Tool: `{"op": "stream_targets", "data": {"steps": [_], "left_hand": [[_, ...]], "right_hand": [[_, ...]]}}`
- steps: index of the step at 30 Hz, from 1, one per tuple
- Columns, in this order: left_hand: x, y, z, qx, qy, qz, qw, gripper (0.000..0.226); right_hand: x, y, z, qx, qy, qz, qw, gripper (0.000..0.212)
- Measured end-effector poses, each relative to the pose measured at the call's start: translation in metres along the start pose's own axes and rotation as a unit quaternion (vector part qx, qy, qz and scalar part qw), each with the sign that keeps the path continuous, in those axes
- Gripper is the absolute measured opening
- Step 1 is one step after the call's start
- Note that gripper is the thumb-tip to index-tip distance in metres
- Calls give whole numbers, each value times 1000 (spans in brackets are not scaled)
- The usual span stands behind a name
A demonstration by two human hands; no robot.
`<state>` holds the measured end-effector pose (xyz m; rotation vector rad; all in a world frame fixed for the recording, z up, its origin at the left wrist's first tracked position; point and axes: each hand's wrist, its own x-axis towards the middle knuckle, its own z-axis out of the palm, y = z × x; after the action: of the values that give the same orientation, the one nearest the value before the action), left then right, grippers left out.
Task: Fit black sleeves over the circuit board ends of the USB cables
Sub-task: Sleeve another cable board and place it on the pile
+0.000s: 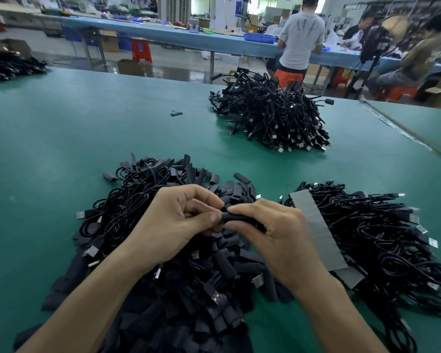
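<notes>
factory floor | green worktable | cable heap | seated workers

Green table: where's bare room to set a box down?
The widest bare patch is the left of the table, between the sleeve pile and the far-left cables. A band lies open between the near piles and the far heap, with one stray sleeve on it. Up close it is crowded: sleeve pile and right cables nearly meet.

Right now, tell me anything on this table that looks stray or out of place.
One black sleeve lies alone on the green mat, far from the near sleeve pile. A grey strip lies slantwise across the right cable pile. Nothing looks damaged.
</notes>
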<state>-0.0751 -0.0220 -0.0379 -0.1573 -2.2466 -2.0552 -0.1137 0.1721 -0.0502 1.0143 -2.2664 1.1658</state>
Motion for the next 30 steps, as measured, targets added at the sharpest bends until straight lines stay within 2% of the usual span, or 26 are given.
{"op": "stream_targets", "data": {"steps": [8, 12, 14, 19, 22, 24, 27, 30], "left_hand": [[0, 0, 0, -14, 0, -7, 1000, 16], [1, -1, 2, -43, 32, -12, 998, 15], [1, -1, 2, -46, 46, -14, 998, 13], [3, -1, 4, -58, 77, -11, 995, 13], [4, -4, 3, -47, 84, -5, 995, 14], [4, -5, 2, -47, 87, -2, 995, 15], [4, -6, 2, -48, 88, 5, 995, 17], [4, -9, 3, -46, 77, 11, 996, 19]], "right_hand": [[0, -2, 2, 18, 13, 15, 1000, 24], [-2, -10, 7, 42, 72, 104, 991, 39], [-2, -12, 10, 77, 112, 147, 980, 36], [-2, -20, 17, 115, 158, 188, 963, 36], [-4, -21, 20, 90, 157, 180, 967, 26], [-4, -22, 23, 71, 144, 165, 973, 34], [-4, -24, 24, 130, 121, 180, 967, 41], [-2, -23, 22, 170, 122, 198, 958, 28]]}}
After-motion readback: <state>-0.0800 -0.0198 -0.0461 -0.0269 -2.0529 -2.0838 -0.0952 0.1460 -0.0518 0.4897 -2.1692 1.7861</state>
